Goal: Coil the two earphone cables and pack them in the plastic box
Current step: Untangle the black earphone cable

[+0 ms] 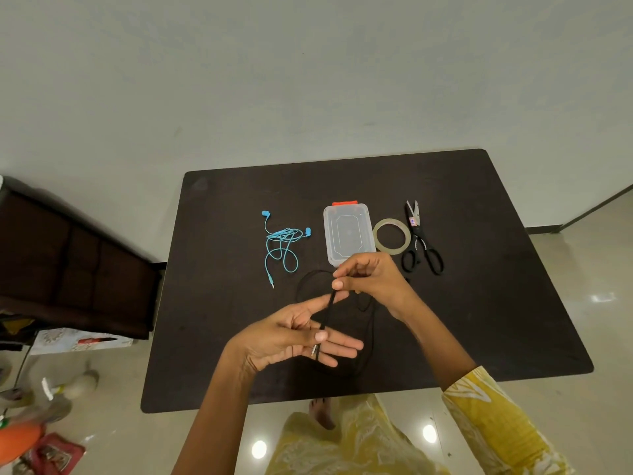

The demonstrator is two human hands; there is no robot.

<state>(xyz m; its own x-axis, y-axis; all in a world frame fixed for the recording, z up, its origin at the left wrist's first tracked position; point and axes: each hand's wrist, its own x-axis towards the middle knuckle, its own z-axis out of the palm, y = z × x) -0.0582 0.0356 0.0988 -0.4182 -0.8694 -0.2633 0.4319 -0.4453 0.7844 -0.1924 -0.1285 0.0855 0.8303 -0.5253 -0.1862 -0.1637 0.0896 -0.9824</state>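
Note:
A black earphone cable [327, 313] runs taut between my two hands above the dark table [479, 303]. My left hand [294, 341] is palm up with fingers spread, its thumb pressing the cable's plug end against the fingers. My right hand [370, 277] pinches the cable higher up; slack loops trail over the table around both hands. A blue earphone cable [282, 245] lies loosely tangled left of the clear plastic box [347, 233], which sits closed, with a red clasp at its far end.
A roll of clear tape [391, 235] and black scissors [422, 243] lie right of the box. A dark wooden cabinet [68, 262] stands left of the table, with clutter on the floor [44, 440] below it. A wall rises behind the table.

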